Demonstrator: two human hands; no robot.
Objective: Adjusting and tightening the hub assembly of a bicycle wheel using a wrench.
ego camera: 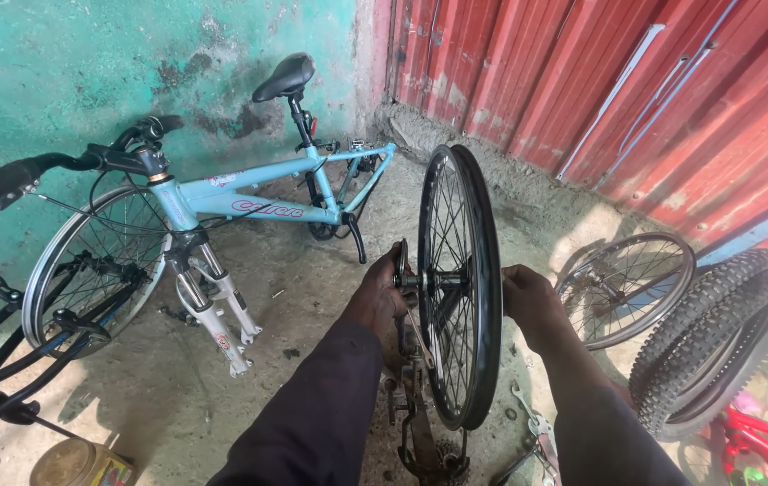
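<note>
Hands point(456, 297) at wheel point(460, 270), seemingly concrete floor point(312, 297)

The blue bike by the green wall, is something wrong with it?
Yes. The blue bike has no wheels on: its front fork ends bare on the ground, with a loose wheel leaning behind it. The left hand and right hand hold another wheel upright.

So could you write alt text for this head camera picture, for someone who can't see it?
A person's left hand and right hand grip the hub of an upright bicycle wheel on a concrete floor. A light blue bicycle frame leans against a green wall.
</note>
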